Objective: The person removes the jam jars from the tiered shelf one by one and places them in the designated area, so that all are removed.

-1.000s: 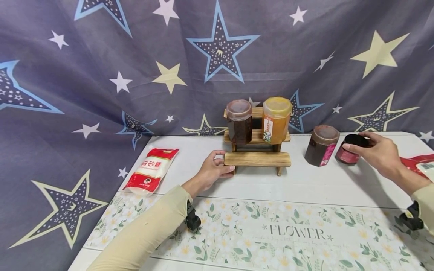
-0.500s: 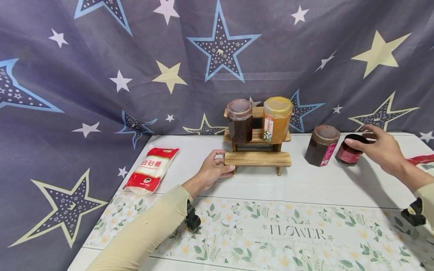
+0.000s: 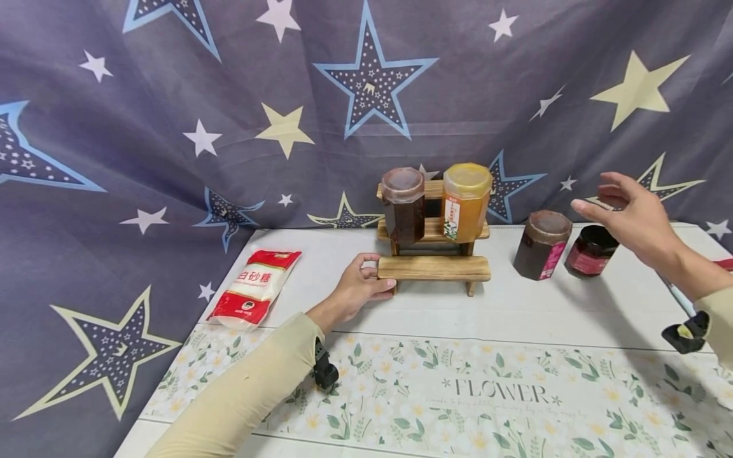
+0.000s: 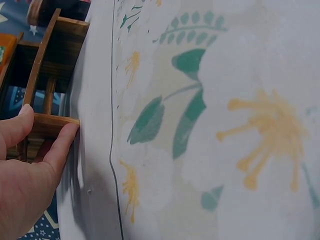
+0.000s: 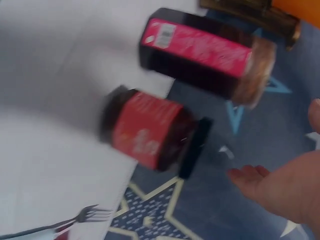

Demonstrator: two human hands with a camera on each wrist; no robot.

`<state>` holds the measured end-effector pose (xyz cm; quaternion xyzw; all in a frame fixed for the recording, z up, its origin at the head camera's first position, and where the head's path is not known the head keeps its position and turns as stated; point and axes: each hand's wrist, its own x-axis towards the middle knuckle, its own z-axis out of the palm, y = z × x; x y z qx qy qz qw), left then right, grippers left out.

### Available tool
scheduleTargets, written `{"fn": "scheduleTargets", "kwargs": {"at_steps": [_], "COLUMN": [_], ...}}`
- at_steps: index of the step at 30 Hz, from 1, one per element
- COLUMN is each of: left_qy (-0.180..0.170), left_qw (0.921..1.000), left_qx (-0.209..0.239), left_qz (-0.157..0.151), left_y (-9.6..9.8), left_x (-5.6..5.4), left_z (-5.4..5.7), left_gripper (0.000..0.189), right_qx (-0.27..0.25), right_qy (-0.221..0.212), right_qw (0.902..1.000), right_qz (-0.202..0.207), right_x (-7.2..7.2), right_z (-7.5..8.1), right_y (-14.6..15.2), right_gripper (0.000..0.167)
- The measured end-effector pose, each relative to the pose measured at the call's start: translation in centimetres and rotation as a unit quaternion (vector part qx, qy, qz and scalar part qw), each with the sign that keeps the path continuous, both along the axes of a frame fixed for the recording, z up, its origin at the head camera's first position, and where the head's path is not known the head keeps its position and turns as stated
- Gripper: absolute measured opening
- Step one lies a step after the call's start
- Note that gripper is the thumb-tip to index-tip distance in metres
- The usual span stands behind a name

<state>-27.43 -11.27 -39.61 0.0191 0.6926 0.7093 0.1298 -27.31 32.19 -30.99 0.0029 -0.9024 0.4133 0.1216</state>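
My left hand [image 3: 357, 286] grips the left end of a small stepped wooden rack [image 3: 433, 269]; in the left wrist view, thumb and fingers pinch the rack's end [image 4: 52, 122]. A dark-filled jar [image 3: 404, 210] and a jar of orange-yellow contents [image 3: 466, 203] stand on its upper steps. My right hand [image 3: 638, 219] hangs in the air with loosely bent fingers, holding nothing. Just below and left of it is a short black-lidded jar [image 3: 590, 251] with a red label, also seen as a blurred jar [image 5: 147, 130] in the right wrist view. A taller dark jar [image 3: 541, 248] stands beside it.
A red and white sugar bag [image 3: 254, 287] lies at the table's left. Part of a red thing [image 3: 726, 264] shows at the right edge. A fork shape [image 5: 92, 215] appears in the right wrist view. A star-patterned curtain [image 3: 321, 165] hangs behind the table [image 3: 504, 318].
My right hand has let go of the short black-lidded jar and risen up and away from it. My left hand keeps its grip on the rack.
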Motion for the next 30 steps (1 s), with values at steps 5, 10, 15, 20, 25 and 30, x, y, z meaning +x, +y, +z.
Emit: {"fn": "scheduleTargets", "kwargs": {"at_steps": [5, 10, 15, 20, 25, 30], "left_qy": [0.000, -0.003, -0.005, -0.007, -0.007, -0.005], "left_qw": [1.0000, 1.0000, 1.0000, 0.9999, 1.0000, 1.0000], "left_qx": [-0.001, 0.002, 0.005, 0.003, -0.002, -0.003], "left_qz": [-0.002, -0.003, -0.006, -0.008, -0.003, -0.001], "left_y": [0.0, 0.0, 0.0, 0.0, 0.0, 0.0], "left_x": [0.0, 0.0, 0.0, 0.0, -0.1, -0.1], "left_z": [0.0, 0.0, 0.1, 0.2, 0.1, 0.1], "left_gripper": [0.058, 0.058, 0.059, 0.059, 0.059, 0.058], "right_qx": [-0.012, -0.030, -0.049, -0.055, -0.056, -0.063], "right_qy": [0.006, 0.008, 0.007, 0.007, 0.013, 0.027], "right_qw": [0.9995, 0.9974, 0.9943, 0.9914, 0.9890, 0.9869], "right_qz": [0.029, 0.065, 0.094, 0.118, 0.136, 0.146], "right_x": [-0.1, 0.0, 0.0, 0.1, 0.0, -0.6], "right_z": [1.5, 2.5, 2.8, 3.3, 3.7, 3.6], "right_y": [-2.2, -4.5, -6.5, -8.4, -10.3, -11.8], "right_gripper": [0.082, 0.080, 0.080, 0.087, 0.099, 0.103]}}
